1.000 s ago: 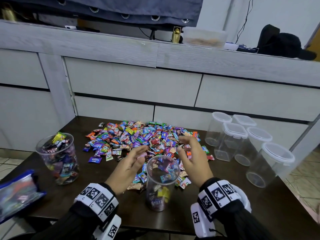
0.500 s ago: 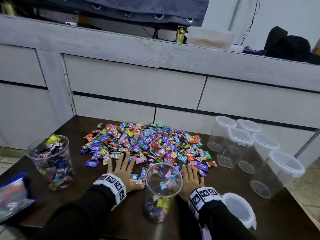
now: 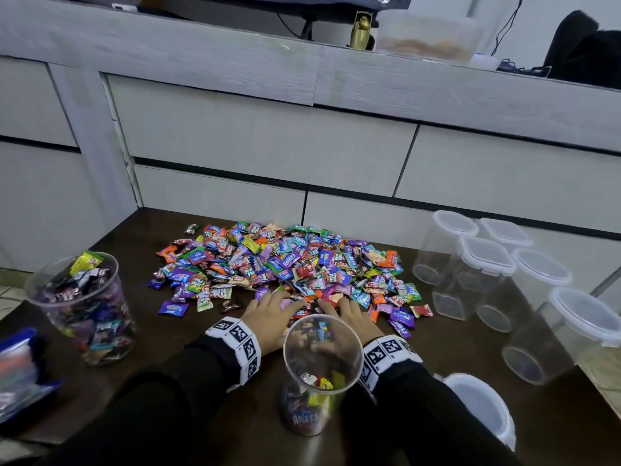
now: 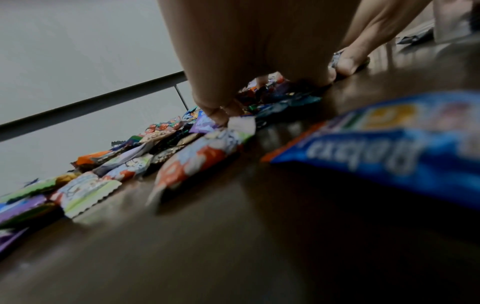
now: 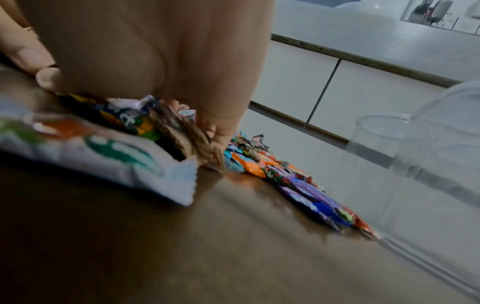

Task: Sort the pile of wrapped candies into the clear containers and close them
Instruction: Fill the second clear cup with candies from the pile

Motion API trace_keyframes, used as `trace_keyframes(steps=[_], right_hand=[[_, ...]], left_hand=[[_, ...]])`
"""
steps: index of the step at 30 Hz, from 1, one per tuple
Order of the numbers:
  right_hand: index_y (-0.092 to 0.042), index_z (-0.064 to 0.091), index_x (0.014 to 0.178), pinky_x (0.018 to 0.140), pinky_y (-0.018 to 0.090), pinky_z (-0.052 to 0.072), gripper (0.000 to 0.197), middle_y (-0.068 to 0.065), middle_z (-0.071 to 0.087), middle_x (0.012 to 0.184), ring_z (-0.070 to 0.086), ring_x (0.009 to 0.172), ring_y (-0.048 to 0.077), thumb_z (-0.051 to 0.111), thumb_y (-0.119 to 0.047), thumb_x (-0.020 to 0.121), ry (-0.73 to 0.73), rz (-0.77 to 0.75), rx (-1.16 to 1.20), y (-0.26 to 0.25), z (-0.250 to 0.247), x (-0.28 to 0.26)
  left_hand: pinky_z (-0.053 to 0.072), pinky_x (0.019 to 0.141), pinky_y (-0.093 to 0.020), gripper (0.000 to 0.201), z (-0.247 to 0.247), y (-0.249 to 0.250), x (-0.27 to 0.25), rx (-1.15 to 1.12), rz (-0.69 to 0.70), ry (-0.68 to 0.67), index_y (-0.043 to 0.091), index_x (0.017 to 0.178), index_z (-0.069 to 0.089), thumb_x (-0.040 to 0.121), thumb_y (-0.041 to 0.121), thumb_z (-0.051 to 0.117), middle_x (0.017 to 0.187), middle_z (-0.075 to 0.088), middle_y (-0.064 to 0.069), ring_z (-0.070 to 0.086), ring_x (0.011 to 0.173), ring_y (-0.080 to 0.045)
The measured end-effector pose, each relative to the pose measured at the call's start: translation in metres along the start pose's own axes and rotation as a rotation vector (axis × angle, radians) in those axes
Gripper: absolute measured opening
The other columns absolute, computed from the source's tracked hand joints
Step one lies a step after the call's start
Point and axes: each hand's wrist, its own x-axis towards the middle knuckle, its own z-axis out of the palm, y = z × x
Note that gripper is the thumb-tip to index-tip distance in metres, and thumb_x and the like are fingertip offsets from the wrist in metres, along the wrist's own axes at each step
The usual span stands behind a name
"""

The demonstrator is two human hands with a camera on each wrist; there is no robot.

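A wide pile of wrapped candies (image 3: 285,264) lies in the middle of the dark table (image 3: 208,334). My left hand (image 3: 284,302) and right hand (image 3: 332,306) lie palm down on the pile's near edge, fingers angled toward each other. In the left wrist view my left hand (image 4: 259,61) arches over candies (image 4: 197,156), fingertips down. My right hand (image 5: 155,61) cups over candies (image 5: 124,121) the same way. An open clear container (image 3: 321,371), partly filled, stands just in front of my wrists. Its white lid (image 3: 477,405) lies at the near right.
A second open container (image 3: 80,307), nearly full of candies, stands at the left. Several lidded clear containers (image 3: 484,280) cluster at the right, near the table's edge. A blue bag (image 3: 20,371) lies at the near left. Grey drawers (image 3: 268,136) back the table.
Both hands dropped from above the pile onto the table, then slid forward and inward, fingers closing toward each other over the pile's near edge. The head camera has tilted.
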Motion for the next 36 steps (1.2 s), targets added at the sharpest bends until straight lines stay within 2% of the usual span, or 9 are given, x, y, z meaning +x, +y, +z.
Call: trace_keyframes(steps=[3, 8, 12, 18, 21, 26, 30, 33, 36], right_hand=[[-0.02, 0.025, 0.143, 0.097, 0.048, 0.043, 0.068, 0.018, 0.027, 0.138, 0.035, 0.126, 0.036, 0.055, -0.049, 0.089, -0.033, -0.003, 0.159, -0.006, -0.002, 0.003], [-0.018, 0.031, 0.13, 0.091, 0.051, 0.047, 0.052, 0.015, 0.036, 0.137, 0.045, 0.121, 0.038, 0.055, -0.037, 0.089, -0.104, -0.026, 0.175, -0.01, -0.01, 0.007], [-0.016, 0.037, 0.13, 0.092, 0.047, 0.047, 0.049, 0.017, 0.051, 0.126, 0.053, 0.114, 0.037, 0.058, -0.034, 0.089, -0.029, 0.002, 0.266, -0.002, -0.021, -0.001], [-0.011, 0.035, 0.134, 0.083, 0.039, 0.052, 0.04, 0.018, 0.063, 0.104, 0.063, 0.094, 0.032, 0.048, -0.021, 0.097, 0.102, 0.067, 0.405, 0.007, -0.031, -0.024], [-0.012, 0.041, 0.127, 0.076, 0.037, 0.052, 0.032, 0.017, 0.065, 0.096, 0.064, 0.084, 0.03, 0.048, -0.021, 0.097, 0.129, 0.06, 0.429, 0.01, -0.03, -0.029], [-0.016, 0.049, 0.115, 0.05, 0.025, 0.036, 0.02, -0.001, 0.052, 0.062, 0.044, 0.051, 0.011, 0.05, -0.021, 0.096, 0.282, 0.081, 0.504, 0.023, -0.025, -0.032], [-0.021, 0.05, 0.106, 0.046, 0.021, 0.04, 0.012, 0.006, 0.059, 0.061, 0.05, 0.048, 0.014, 0.054, -0.022, 0.095, 0.42, 0.088, 0.621, 0.033, -0.033, -0.039], [-0.024, 0.051, 0.104, 0.036, 0.014, 0.033, 0.011, -0.002, 0.047, 0.05, 0.039, 0.036, 0.005, 0.055, -0.023, 0.094, 0.504, 0.098, 0.674, 0.037, -0.044, -0.047], [-0.022, 0.053, 0.105, 0.038, 0.014, 0.036, 0.012, -0.004, 0.048, 0.048, 0.045, 0.037, 0.004, 0.056, -0.02, 0.093, 0.592, 0.062, 0.734, 0.034, -0.058, -0.054]], left_hand=[[0.037, 0.104, -0.046, 0.068, -0.003, 0.001, 0.0, -0.083, 0.053, 0.043, 0.029, 0.151, 0.025, 0.093, 0.049, 0.055, 0.135, 0.031, -0.01, 0.035, 0.128, -0.031], [0.039, 0.104, -0.042, 0.053, -0.007, 0.005, 0.001, -0.107, 0.017, 0.026, 0.015, 0.149, 0.031, 0.099, 0.02, 0.05, 0.148, 0.033, -0.018, 0.042, 0.129, -0.032], [0.05, 0.089, -0.046, 0.038, -0.017, 0.003, -0.006, -0.024, 0.039, 0.024, 0.014, 0.13, 0.043, 0.1, 0.039, 0.043, 0.129, 0.047, -0.011, 0.053, 0.109, -0.031], [0.051, 0.083, -0.043, 0.051, -0.031, 0.0, -0.016, -0.157, -0.036, 0.139, 0.009, 0.13, 0.046, 0.099, 0.05, 0.046, 0.104, 0.064, -0.013, 0.062, 0.097, -0.03], [0.053, 0.074, -0.041, 0.052, -0.03, 0.003, -0.019, -0.211, -0.076, 0.182, 0.008, 0.128, 0.048, 0.101, 0.051, 0.039, 0.082, 0.06, -0.005, 0.06, 0.077, -0.025], [0.052, 0.073, -0.039, 0.044, -0.032, 0.001, -0.021, -0.304, -0.139, 0.264, 0.011, 0.125, 0.05, 0.101, 0.046, 0.039, 0.091, 0.065, -0.01, 0.063, 0.085, -0.029], [0.038, 0.057, -0.03, 0.041, -0.05, 0.0, -0.029, -0.494, -0.13, 0.438, 0.013, 0.121, 0.053, 0.101, 0.047, 0.042, 0.076, 0.059, -0.002, 0.053, 0.065, -0.019], [0.031, 0.047, -0.022, 0.028, -0.071, 0.001, -0.044, -0.659, -0.059, 0.598, 0.02, 0.094, 0.055, 0.098, 0.046, 0.047, 0.065, 0.056, -0.001, 0.05, 0.055, -0.015], [0.033, 0.048, -0.019, 0.023, -0.091, 0.013, -0.065, -0.709, 0.044, 0.713, 0.028, 0.081, 0.05, 0.098, 0.045, 0.048, 0.062, 0.056, -0.001, 0.045, 0.049, -0.005]])
